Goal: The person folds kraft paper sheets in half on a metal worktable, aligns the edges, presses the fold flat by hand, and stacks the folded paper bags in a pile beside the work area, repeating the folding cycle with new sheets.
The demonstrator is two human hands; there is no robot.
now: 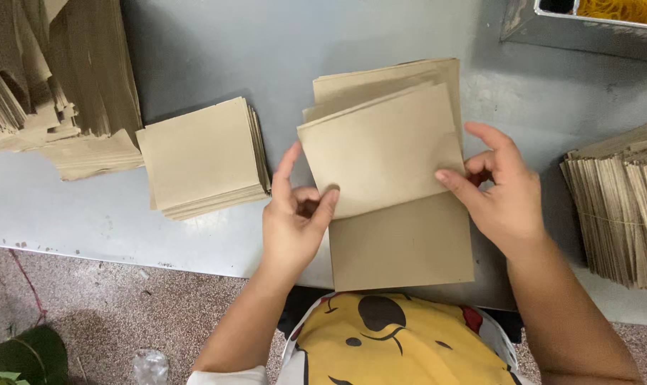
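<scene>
My left hand point(295, 221) and my right hand point(505, 189) pinch the two lower corners of a square brown paper sheet point(380, 150), held slightly above a small pile of similar brown sheets point(402, 242) lying on the grey table point(216, 43) in front of me. The sheet is tilted a little, its left corner between my left thumb and fingers, its right edge under my right thumb. More loose sheets point(380, 75) fan out behind it.
A neat stack of square brown sheets point(202, 157) sits left of my hands. Large heaps of brown paper point(53, 85) fill the far left. Bundled sheets point(623, 207) stand on edge at the right. A metal tray with yellow bands point(608, 21) is top right.
</scene>
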